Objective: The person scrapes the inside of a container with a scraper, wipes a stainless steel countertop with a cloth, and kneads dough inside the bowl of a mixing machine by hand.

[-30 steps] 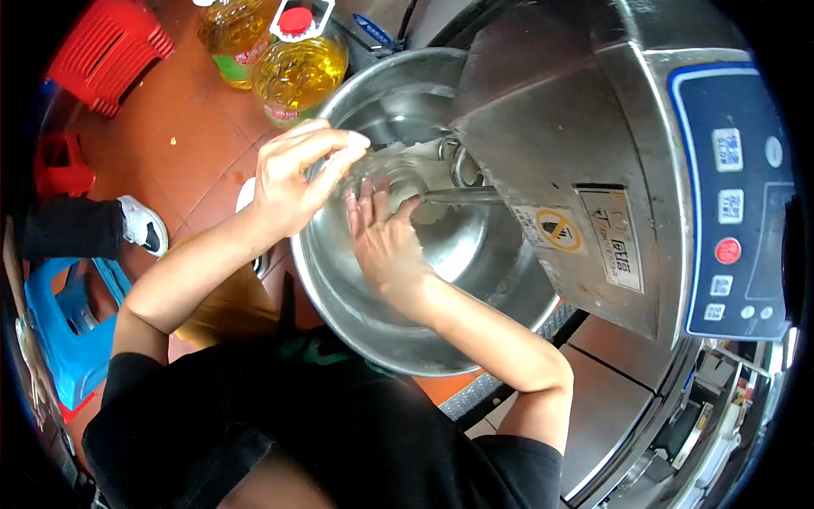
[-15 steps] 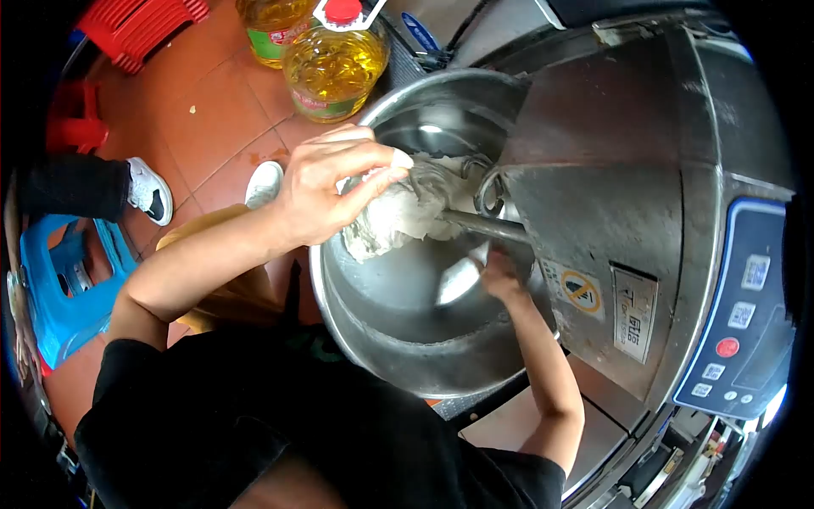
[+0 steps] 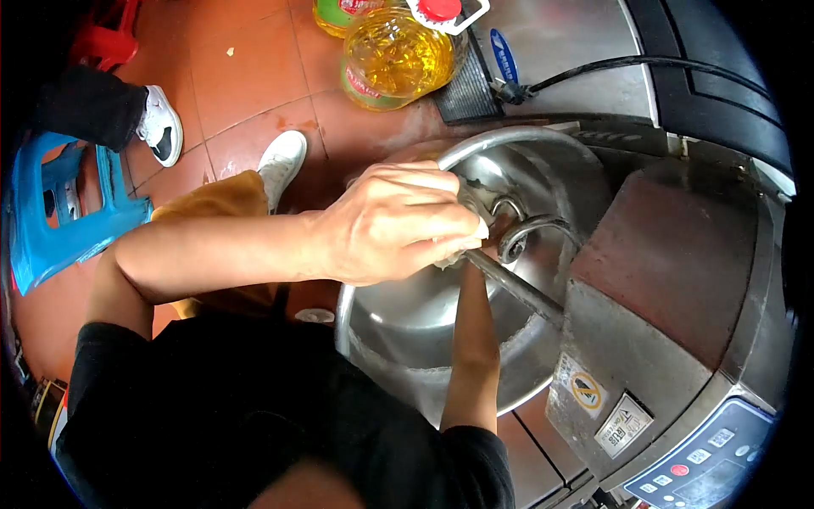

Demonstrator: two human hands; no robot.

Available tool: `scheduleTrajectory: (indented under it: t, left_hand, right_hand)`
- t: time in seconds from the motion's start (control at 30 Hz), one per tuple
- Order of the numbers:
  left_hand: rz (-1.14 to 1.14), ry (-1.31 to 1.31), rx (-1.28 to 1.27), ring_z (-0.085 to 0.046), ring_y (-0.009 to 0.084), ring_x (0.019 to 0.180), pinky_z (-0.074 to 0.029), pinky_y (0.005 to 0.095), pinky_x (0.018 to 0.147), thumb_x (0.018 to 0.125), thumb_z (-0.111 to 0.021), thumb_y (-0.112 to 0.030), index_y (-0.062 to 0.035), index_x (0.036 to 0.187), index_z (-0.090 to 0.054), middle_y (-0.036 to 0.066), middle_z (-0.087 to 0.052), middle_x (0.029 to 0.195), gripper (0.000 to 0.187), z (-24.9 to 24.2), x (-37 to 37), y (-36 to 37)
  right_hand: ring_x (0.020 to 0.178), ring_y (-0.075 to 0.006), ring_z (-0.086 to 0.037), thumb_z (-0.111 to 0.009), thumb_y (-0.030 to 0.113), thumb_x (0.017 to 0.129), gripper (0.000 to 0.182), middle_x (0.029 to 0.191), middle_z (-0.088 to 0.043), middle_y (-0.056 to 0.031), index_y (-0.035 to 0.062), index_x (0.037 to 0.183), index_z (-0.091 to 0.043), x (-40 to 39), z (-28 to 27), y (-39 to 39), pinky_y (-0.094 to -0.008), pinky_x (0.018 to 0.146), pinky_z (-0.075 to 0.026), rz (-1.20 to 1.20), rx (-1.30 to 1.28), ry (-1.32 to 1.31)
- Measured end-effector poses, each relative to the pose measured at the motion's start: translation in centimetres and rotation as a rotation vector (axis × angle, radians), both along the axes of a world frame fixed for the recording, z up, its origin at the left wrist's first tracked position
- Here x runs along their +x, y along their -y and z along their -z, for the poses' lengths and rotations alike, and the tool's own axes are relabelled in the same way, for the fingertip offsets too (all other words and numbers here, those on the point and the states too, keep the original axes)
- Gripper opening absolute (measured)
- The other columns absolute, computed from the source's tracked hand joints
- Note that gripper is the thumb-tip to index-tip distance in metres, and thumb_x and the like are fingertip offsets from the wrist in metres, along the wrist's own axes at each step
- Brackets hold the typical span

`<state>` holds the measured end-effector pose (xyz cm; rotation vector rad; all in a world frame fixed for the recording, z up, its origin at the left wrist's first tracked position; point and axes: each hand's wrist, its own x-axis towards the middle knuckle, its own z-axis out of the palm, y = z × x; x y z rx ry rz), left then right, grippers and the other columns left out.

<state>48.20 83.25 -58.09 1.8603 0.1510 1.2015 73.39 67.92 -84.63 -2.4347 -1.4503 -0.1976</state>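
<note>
My left hand (image 3: 409, 222) is closed over the mixer bowl (image 3: 407, 301), its fingers pinching pale, sticky dough (image 3: 476, 197). Most of the dough is covered by that hand; bits show at its edges. My right hand (image 3: 498, 237) reaches down into the bowl, behind the straight metal bar (image 3: 521, 288) and beside the spiral dough hook (image 3: 543, 223). Its fingers, and anything in them, are hidden. Bare steel shows on the lower part of the bowl's inside.
The steel mixer head (image 3: 661, 280) overhangs the bowl's right side, with a control panel (image 3: 704, 458) below. Oil jugs (image 3: 397, 59) stand on the tiled floor beyond the bowl. A blue stool (image 3: 72, 204) and another person's shoe (image 3: 161, 127) are at left.
The view has shifted, and my left hand has turned over and closed further onto the dough. My right hand has gone from the near bowl wall to behind the bar; its pale scraper-like piece is now hidden.
</note>
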Motion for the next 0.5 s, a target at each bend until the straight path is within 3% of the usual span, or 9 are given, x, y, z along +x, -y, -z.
scheduleTrajectory:
  t: [0.13, 0.33, 0.5]
  left_hand:
    - [-0.008, 0.021, 0.003, -0.049, 0.0179, 0.054, -0.039, 0.0319, 0.049, 0.07, -0.071, 0.002, -0.0006, 0.095, -0.067, 0.006, -0.056, 0.063, 0.025, 0.1, 0.1, -0.2]
    - [-0.008, 0.013, 0.039, -0.049, 0.0183, 0.055, -0.038, 0.0325, 0.049, 0.069, -0.071, 0.001, 0.0007, 0.09, -0.065, 0.006, -0.058, 0.066, 0.021, 0.0, -0.2, -0.3]
    - [0.015, 0.038, -0.014, -0.05, 0.0196, 0.056, -0.038, 0.0328, 0.049, 0.073, -0.072, -0.001, 0.0002, 0.088, -0.065, 0.006, -0.056, 0.065, 0.017, 0.3, -0.1, -0.2]
  right_hand:
    - [0.103, -0.0317, -0.053, -0.054, 0.026, 0.092, 0.032, 0.109, -0.056, -0.0172, 0.0012, 0.111, -0.055, 1.6, -1.8, 3.5, -0.0443, 0.09, -0.043, -0.05, 0.008, -0.054]
    - [0.097, -0.0268, -0.055, -0.054, 0.025, 0.092, 0.029, 0.102, -0.058, -0.0141, 0.0005, 0.107, -0.054, -1.6, -6.4, 8.1, -0.0409, 0.086, -0.045, -0.001, 0.149, -0.352]
    - [0.098, -0.0259, -0.055, -0.053, 0.024, 0.092, 0.029, 0.103, -0.058, -0.014, -0.0001, 0.108, -0.054, -0.1, -3.3, 5.0, -0.0397, 0.087, -0.045, 0.0, 0.129, -0.136]
